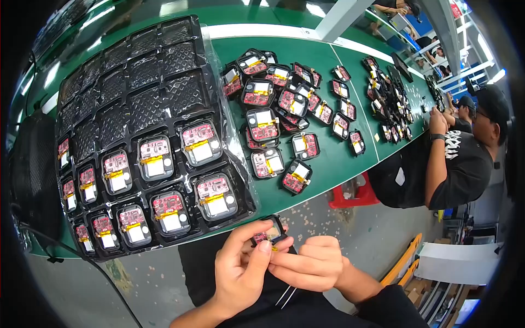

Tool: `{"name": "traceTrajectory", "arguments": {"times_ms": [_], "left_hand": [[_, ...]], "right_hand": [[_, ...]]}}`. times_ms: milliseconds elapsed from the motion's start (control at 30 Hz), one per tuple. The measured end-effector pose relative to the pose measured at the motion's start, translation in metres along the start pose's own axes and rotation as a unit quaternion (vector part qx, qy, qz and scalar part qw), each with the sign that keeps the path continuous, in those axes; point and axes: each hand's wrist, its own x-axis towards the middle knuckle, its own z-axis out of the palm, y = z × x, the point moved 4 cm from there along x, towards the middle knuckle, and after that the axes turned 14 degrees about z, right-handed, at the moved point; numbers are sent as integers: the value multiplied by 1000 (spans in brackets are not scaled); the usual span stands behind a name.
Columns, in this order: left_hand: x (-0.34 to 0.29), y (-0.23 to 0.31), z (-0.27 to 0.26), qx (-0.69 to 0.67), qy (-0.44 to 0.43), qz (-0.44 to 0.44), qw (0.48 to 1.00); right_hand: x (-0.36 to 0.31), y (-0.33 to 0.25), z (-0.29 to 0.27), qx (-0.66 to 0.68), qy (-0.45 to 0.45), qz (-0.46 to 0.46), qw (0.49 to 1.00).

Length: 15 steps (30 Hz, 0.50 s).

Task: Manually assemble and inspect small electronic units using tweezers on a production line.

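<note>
Left hand (240, 270) and right hand (309, 265) both pinched shut on small black square module with red circuit board (269, 232), black plastic tray (136, 131) just beyond left hand

The tray (147, 104) is looking like thin glossy black plastic, its empty cells ribbed and catching the light, under a clear shiny film. The small module (269, 232) is showing a black plastic shell and a red circuit board. The table (339, 158) is appearing smooth, matt green.
</note>
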Motion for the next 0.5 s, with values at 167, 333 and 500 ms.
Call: {"name": "traceTrajectory", "arguments": {"times_ms": [167,333,500], "left_hand": [[-4,8,-3,90,-2,44,995],[-6,13,-7,138,-3,45,989],[-9,6,-11,99,19,52,994]], "right_hand": [[18,2,-11,182,-23,170,968],[26,10,-24,77,-106,275,953],[31,9,-34,-20,-77,261,962]]}}
